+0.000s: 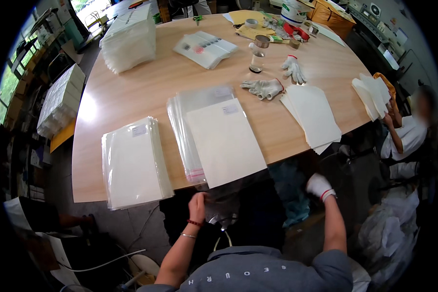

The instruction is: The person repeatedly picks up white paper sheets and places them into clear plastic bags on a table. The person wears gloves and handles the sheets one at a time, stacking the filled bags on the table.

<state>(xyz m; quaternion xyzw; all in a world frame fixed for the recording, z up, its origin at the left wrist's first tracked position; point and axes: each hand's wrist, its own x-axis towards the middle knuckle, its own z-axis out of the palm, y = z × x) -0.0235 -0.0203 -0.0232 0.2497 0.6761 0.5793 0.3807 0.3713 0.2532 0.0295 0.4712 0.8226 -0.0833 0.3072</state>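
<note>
At the table's front edge, a white sheet (226,143) lies in a clear plastic bag with a small label near its top. It overlaps a pile of clear plastic bags (180,126) with pink strips along the near end. My bare left hand (197,207), wearing a red bead bracelet, is just below the sheet's lower left corner. Its fingers are closed; whether they pinch the bag's clear edge is hard to see. My right hand (320,187), in a white glove, is off the table's edge, right of the sheet, and blurred by motion. Its fingers cannot be made out.
A stack of bagged sheets (134,163) lies to the left, loose white sheets (312,114) to the right. Beyond are two work gloves (263,89), a glass jar (258,58) and more plastic bags (205,48). Another person (406,131) handles paper at the right.
</note>
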